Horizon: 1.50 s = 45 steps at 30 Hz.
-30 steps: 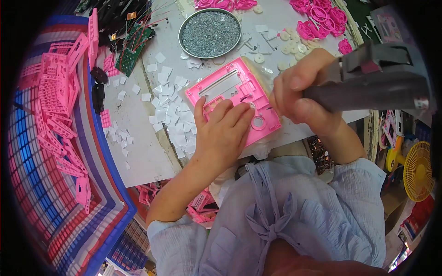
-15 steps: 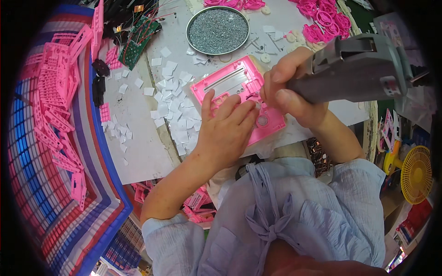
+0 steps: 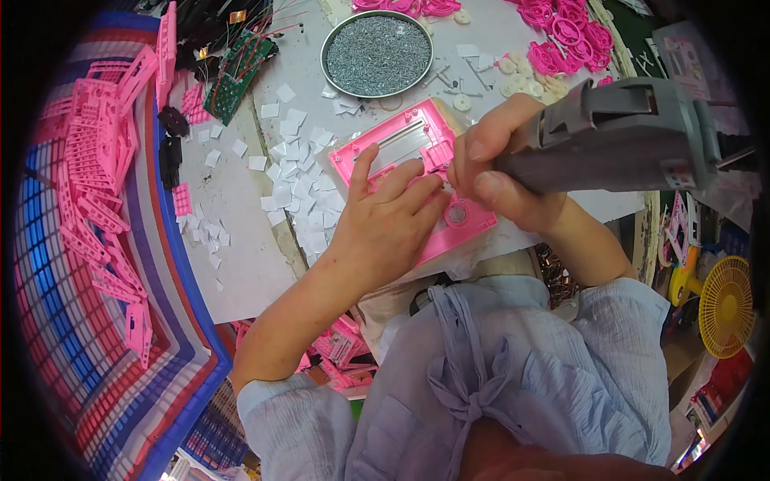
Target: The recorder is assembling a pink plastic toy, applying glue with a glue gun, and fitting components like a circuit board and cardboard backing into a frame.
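A pink plastic casing (image 3: 445, 242) lies open side up, slightly turned, on a pale block in front of me. My left hand (image 3: 391, 228) rests on it with fingers spread, the fingertips over its inner cut-outs. A grey electric screwdriver (image 3: 618, 136) is gripped in my right hand (image 3: 513, 172), fingers wrapped round its narrow front end. Its tip points down at the casing's right part and is hidden by my fingers. A small round part (image 3: 457, 214) sits in the casing just below the right hand.
A round metal dish of small screws (image 3: 378, 56) stands beyond the casing. White paper squares (image 3: 301, 188) are scattered to its left. Pink parts (image 3: 565, 36) and white discs lie far right; a green circuit board (image 3: 238, 76) far left. Pink frames (image 3: 100, 136) lie on striped cloth.
My left hand has shifted slightly left and toward me, its forearm swinging left. The screwdriver and right hand have moved a little lower in the picture, still over the casing.
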Each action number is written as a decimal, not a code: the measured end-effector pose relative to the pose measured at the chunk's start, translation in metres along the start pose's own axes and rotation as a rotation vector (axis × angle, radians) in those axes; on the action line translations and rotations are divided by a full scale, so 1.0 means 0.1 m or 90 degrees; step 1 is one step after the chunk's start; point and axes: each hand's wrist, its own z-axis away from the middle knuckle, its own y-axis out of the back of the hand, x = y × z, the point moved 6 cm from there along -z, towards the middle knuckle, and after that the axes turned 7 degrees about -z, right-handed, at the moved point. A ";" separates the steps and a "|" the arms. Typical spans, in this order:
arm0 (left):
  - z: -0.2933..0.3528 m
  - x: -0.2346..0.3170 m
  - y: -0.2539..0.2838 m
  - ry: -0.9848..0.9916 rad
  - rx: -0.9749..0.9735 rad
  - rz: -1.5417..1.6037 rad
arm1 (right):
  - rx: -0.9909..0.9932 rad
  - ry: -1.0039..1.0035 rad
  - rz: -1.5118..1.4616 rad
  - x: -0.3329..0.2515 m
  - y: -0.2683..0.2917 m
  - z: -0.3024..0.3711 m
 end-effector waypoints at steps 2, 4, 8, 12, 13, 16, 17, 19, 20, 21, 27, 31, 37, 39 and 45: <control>0.01 -0.03 -0.01 -0.016 -0.008 0.003 | -0.002 -0.007 -0.020 0.02 -0.03 -0.02; 0.01 -0.06 -0.01 -0.035 -0.021 0.000 | -0.003 -0.021 -0.039 0.02 -0.06 -0.02; -0.01 -0.04 0.02 -0.036 -0.018 -0.004 | 0.014 -0.056 -0.066 0.06 -0.10 -0.01; 0.05 0.14 -0.07 0.064 0.032 -0.005 | 0.015 -0.033 -0.074 0.09 -0.06 0.02; 0.06 0.14 -0.06 0.073 0.044 -0.006 | 0.008 -0.027 -0.070 0.09 -0.05 0.01; 0.08 0.14 -0.07 0.082 0.065 0.000 | 0.003 -0.033 -0.039 0.06 -0.05 0.01; 0.08 0.13 -0.07 0.082 0.059 -0.003 | 0.009 -0.030 -0.042 0.08 -0.07 0.01; 0.08 0.12 -0.08 0.082 0.063 0.010 | 0.003 -0.019 -0.030 0.09 -0.08 0.02; 0.10 0.12 -0.10 0.086 0.070 0.024 | -0.010 -0.010 -0.020 0.10 -0.11 0.02; 0.12 0.12 -0.11 0.090 0.077 0.038 | -0.026 -0.009 0.007 0.12 -0.14 0.03; 0.12 0.09 -0.11 0.087 0.063 0.040 | -0.107 -0.023 0.196 0.24 -0.15 0.11; 0.13 0.13 -0.10 0.062 0.076 -0.005 | -0.091 -0.056 0.178 0.30 -0.09 0.03; 0.26 -0.51 0.00 0.064 0.205 0.241 | 0.104 -0.056 -0.136 -0.07 0.37 -0.38; 0.48 -1.16 0.23 0.245 0.329 0.206 | 0.163 0.017 0.007 -0.43 0.58 -0.54; 1.07 -3.06 0.51 0.599 0.302 -0.162 | 0.242 0.003 0.139 -0.56 0.87 -0.79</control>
